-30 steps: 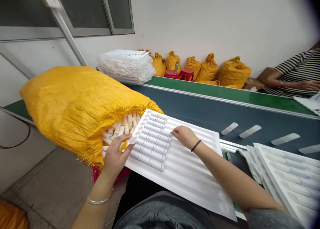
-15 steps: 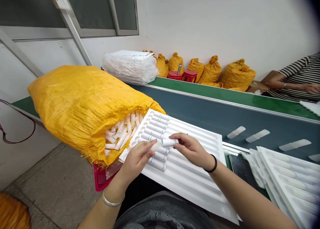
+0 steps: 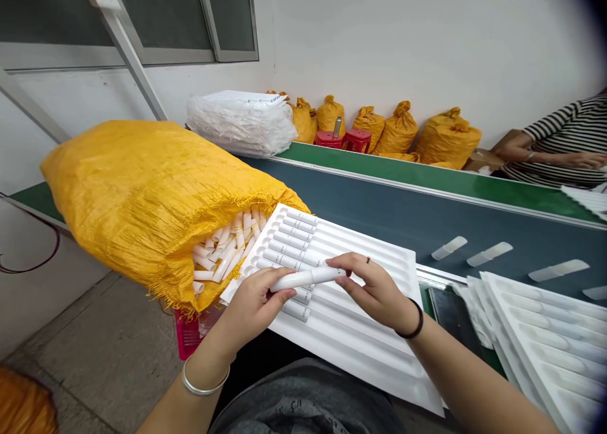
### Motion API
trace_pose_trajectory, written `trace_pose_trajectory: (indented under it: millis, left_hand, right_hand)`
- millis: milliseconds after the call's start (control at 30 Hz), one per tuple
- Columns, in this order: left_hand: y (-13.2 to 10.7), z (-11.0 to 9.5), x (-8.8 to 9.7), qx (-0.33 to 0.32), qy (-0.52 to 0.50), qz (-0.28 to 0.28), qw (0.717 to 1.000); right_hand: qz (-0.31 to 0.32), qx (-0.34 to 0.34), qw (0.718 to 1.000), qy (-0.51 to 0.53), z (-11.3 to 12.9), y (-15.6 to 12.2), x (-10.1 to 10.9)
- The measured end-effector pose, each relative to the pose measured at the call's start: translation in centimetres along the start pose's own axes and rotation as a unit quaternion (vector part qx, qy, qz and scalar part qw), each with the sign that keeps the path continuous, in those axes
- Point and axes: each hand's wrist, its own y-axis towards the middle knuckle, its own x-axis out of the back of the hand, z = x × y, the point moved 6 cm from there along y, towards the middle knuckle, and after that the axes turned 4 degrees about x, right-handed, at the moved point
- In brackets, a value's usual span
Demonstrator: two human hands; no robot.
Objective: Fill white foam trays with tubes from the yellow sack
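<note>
A long white plastic tube [image 3: 304,278], with a joint line near its middle, is held level between my hands above a white grooved tray [image 3: 365,317]. My left hand [image 3: 258,301] pinches its left end. My right hand [image 3: 374,287] grips the right end between thumb and fingers. In the tray's left part lie several short white printed tubes [image 3: 290,239], side by side in the grooves. Some of them are hidden behind my hands and the held tube.
To the left, a big yellow woven sack [image 3: 156,187] spills loose white tube pieces [image 3: 226,250]. A grey conveyor belt [image 3: 374,200] carries several white tubes [image 3: 490,254]. Stacked filled trays [image 3: 550,333] and a black phone [image 3: 455,317] lie right. A co-worker in a striped top [image 3: 569,140] sits across.
The pieces held in each hand, at an angle before, now line up as one straight, longer tube. My right hand has moved slightly right. The whole view has shifted a little.
</note>
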Motion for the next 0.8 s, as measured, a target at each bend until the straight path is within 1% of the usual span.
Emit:
trace_pose_trajectory:
  millis: [100,200,267,333,367,433,467,567,633,700,800]
  left_hand:
    - [-0.3,-0.7,-0.1,-0.051,0.028,-0.043,0.997]
    - [-0.6,-1.7,-0.4,-0.118,0.089,-0.082,0.986]
    - [-0.8,-2.0,-0.7,-0.145,0.123,-0.091,0.978]
    - [-0.9,-2.1,-1.1,-0.151,0.138,-0.085,0.975]
    - [-0.9,-2.1,-1.2,-0.148,0.139,-0.079,0.976]
    - [-0.7,-2.0,-1.4,-0.132,0.131,-0.063,0.981]
    - [-0.7,-1.9,-1.4,-0.121,0.123,-0.053,0.984]
    - [-0.5,-1.8,-1.5,-0.088,0.084,-0.022,0.992]
    - [-0.6,-1.9,-1.6,-0.075,0.062,-0.008,0.995]
    - [-0.7,-2.2,-1.9,-0.072,0.054,0.000,0.996]
    - [-0.9,-2.4,-3.2,-0.078,0.060,0.025,0.995]
  right_hand:
    - [0.007,-0.051,0.999,0.017,-1.1,-0.2,0.0]
    - [0.005,-0.131,0.988,0.076,-2.0,-0.6,-0.4]
    - [0.012,-0.170,0.977,0.126,-2.1,-0.8,-0.8]
    - [0.026,-0.186,0.970,0.152,-2.0,-0.9,-1.1]
    - [0.032,-0.186,0.971,0.148,-1.9,-0.9,-1.1]
    - [0.040,-0.163,0.980,0.111,-1.5,-0.7,-0.8]
    - [0.044,-0.139,0.986,0.084,-1.2,-0.6,-0.6]
    - [0.051,-0.040,0.998,0.018,-0.1,-0.3,-0.1]
    - [0.049,0.007,0.999,0.000,0.5,-0.4,-0.1]
    - [0.044,0.028,0.999,-0.008,0.9,-0.8,-0.4]
    - [0.057,0.043,0.996,-0.044,1.2,-1.5,-1.6]
